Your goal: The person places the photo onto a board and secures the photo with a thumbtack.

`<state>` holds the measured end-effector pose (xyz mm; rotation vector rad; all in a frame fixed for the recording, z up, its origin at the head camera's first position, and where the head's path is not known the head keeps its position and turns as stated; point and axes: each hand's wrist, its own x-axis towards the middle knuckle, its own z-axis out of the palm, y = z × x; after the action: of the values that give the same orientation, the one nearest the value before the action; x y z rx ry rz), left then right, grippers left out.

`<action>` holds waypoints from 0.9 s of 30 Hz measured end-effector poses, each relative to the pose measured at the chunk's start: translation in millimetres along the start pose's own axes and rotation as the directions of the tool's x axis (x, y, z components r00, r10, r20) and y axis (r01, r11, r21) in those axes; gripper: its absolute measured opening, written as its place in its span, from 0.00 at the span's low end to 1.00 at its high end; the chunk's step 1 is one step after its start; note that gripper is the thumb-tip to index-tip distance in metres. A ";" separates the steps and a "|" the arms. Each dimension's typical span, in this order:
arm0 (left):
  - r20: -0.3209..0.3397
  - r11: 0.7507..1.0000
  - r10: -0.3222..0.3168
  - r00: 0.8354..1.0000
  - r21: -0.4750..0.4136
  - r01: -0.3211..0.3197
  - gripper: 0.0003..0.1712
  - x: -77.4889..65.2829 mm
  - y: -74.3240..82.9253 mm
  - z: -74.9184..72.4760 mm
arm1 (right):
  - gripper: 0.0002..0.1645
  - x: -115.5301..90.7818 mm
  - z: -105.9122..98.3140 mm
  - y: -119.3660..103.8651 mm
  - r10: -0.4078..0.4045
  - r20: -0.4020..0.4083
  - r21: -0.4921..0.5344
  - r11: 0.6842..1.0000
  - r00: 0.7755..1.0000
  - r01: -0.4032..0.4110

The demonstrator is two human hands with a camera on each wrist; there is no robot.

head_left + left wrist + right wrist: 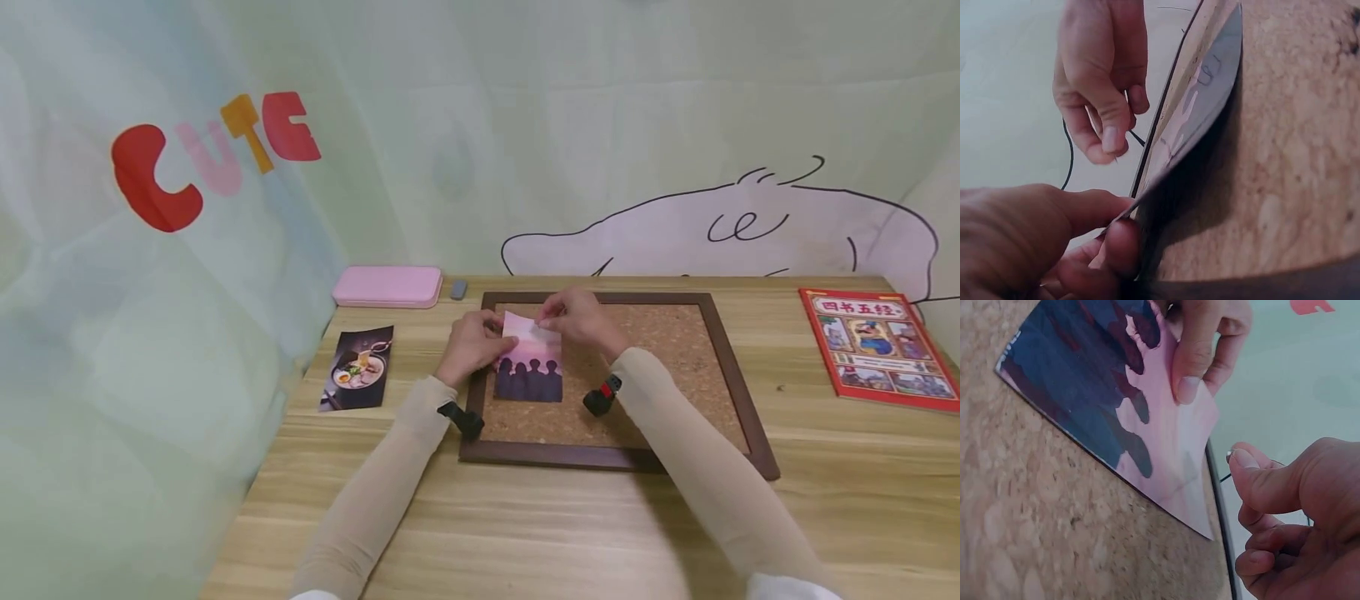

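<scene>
A photo [529, 383] with dark figures against a pink sky is held over the left part of a framed cork board [652, 367]. My left hand [471, 343] pinches its left edge between thumb and fingers. In the left wrist view the print bows up from the cork. My right hand [581, 321] hovers by the photo's top edge, fingers curled. Between its thumb and index finger is a small silvery pin [1229, 455], mostly hidden by the fingertips; a thin point pokes out below them in the left wrist view.
Left of the board lies a photo of a noodle bowl [360, 368]. Behind it are a pink pencil case [387, 285] and a small grey block [459, 289]. A red picture book [876, 348] lies at the right. Curtains hang along the table's back and left.
</scene>
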<state>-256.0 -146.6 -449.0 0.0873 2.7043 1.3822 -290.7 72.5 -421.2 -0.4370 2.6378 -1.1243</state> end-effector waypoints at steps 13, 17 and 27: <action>-0.017 1.000 0.016 1.000 0.015 -0.016 0.20 -1.1 -2.4 -2.5 | 0.08 21.0 17.4 -0.8 -0.004 0.070 -0.033 0.999 0.998 0.006; -0.017 0.999 0.018 1.000 0.031 -0.017 0.20 -0.4 -2.6 -2.3 | 0.08 21.8 17.1 -0.7 -0.005 0.074 -0.047 0.999 0.997 0.009; 0.003 1.000 -0.004 1.000 0.018 0.004 0.21 0.2 -2.6 -3.1 | 0.08 22.7 16.7 0.2 0.014 0.090 -0.029 1.000 0.996 -0.011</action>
<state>-256.6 -150.7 -449.3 0.0856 2.7133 1.3555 -306.3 53.4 -435.0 -0.4653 2.5778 -1.0392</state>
